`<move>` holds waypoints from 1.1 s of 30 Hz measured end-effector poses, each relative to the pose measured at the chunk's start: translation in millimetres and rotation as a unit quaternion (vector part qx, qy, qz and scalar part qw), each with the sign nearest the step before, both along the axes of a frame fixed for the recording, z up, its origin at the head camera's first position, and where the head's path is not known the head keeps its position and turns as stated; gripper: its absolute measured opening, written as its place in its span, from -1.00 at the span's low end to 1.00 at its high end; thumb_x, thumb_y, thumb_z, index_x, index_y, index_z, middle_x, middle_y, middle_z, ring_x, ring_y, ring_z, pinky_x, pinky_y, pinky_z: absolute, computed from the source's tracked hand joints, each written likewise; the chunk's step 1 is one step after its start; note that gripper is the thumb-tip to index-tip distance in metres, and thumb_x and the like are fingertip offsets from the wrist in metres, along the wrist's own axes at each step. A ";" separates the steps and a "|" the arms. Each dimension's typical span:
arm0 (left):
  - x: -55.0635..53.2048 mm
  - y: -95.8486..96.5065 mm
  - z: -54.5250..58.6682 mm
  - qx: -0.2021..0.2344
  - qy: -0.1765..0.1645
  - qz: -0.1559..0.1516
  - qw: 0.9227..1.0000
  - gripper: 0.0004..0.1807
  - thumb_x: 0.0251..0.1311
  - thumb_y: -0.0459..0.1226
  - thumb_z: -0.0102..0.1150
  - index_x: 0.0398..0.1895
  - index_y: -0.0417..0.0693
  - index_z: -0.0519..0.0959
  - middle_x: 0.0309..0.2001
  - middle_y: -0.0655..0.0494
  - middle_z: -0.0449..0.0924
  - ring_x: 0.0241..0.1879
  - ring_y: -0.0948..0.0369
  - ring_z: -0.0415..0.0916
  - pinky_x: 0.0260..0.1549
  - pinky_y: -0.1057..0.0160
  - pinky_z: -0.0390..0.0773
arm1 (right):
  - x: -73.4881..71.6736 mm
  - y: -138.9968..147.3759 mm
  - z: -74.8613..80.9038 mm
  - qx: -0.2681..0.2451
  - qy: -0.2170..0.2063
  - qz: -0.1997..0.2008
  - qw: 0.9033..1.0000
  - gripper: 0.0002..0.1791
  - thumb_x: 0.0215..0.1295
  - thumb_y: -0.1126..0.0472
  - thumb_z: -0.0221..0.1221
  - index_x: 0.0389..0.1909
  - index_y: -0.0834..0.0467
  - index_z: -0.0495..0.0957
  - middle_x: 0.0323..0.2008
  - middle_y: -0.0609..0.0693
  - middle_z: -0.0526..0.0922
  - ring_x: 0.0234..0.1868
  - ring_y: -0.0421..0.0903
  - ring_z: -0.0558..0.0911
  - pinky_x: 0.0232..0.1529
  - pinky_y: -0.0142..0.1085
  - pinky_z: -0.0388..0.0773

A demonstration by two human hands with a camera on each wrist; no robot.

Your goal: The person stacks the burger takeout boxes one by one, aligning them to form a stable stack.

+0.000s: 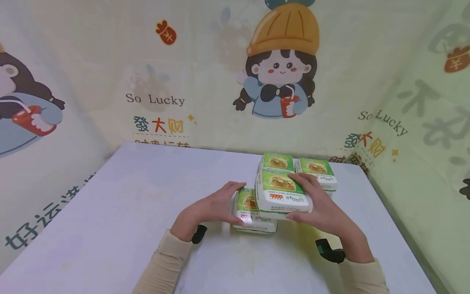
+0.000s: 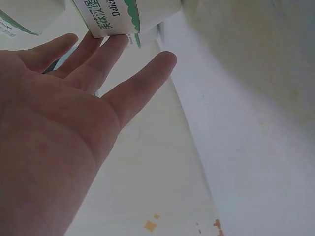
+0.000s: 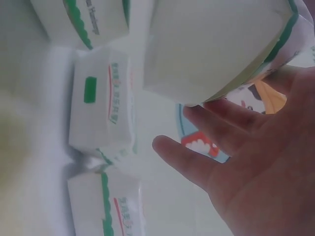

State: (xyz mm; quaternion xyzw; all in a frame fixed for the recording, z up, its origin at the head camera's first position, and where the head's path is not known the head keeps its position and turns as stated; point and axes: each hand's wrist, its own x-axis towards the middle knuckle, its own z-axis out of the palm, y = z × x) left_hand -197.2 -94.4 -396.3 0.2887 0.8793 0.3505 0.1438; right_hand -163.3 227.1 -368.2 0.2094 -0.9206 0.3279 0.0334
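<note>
My right hand (image 1: 317, 204) grips a green-and-white hamburger box (image 1: 282, 192), thumb at its lower front edge and fingers at its far upper edge. The right wrist view shows this box (image 3: 216, 49) tilted, its plain white underside towards the camera. Left of it, my left hand (image 1: 216, 206) is at the left side of another hamburger box (image 1: 244, 208) on the table, thumb near the front and fingers by the back corner. In the left wrist view, the left fingers (image 2: 93, 69) are extended, with tips at a box's (image 2: 123, 19) lower edge. The held box overlaps part of the left one.
Behind the held box stands another hamburger box (image 1: 278, 162), and a further one (image 1: 316, 171) sits to its right. The white table (image 1: 147, 196) meets printed cloth walls (image 1: 213, 81) at the back and sides.
</note>
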 end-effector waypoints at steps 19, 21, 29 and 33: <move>-2.8 3.0 -0.3 0.067 -0.019 -0.009 0.998 0.30 -0.27 -0.11 0.66 0.55 0.15 -0.01 0.38 0.23 0.25 0.43 0.22 0.17 0.42 0.07 0.24 | 7.0 -36.0 -4.8 -0.016 -0.001 0.019 1.000 0.10 -0.10 -0.25 0.49 0.48 -0.24 0.13 0.41 0.00 0.07 0.28 0.05 0.32 0.13 0.08 0.44; -4.8 4.1 -0.7 0.083 -0.016 -0.017 0.996 0.28 -0.30 -0.15 0.67 0.53 0.19 0.03 0.36 0.29 0.27 0.42 0.24 0.19 0.42 0.07 0.23 | 7.7 -39.9 -5.7 -0.016 0.000 0.016 1.000 0.11 -0.11 -0.28 0.48 0.48 -0.25 0.12 0.41 0.01 0.06 0.26 0.05 0.33 0.13 0.05 0.46; -9.7 4.7 -2.8 0.131 -0.021 -0.052 0.990 0.25 -0.41 -0.24 0.71 0.42 0.35 0.11 0.28 0.45 0.35 0.32 0.35 0.27 0.40 0.10 0.26 | 8.0 -50.2 -14.3 -0.006 0.027 0.011 1.000 0.13 -0.14 -0.28 0.49 0.47 -0.22 0.11 0.37 0.01 0.04 0.26 0.01 0.31 0.13 0.00 0.50; -10.6 4.2 -3.9 0.149 -0.023 -0.066 0.986 0.22 -0.42 -0.29 0.70 0.38 0.35 0.14 0.25 0.45 0.37 0.27 0.39 0.30 0.38 0.11 0.27 | 7.2 -53.8 -17.3 -0.001 0.028 0.011 1.000 0.14 -0.12 -0.29 0.48 0.48 -0.19 0.09 0.39 0.02 0.01 0.31 0.02 0.27 0.14 0.00 0.52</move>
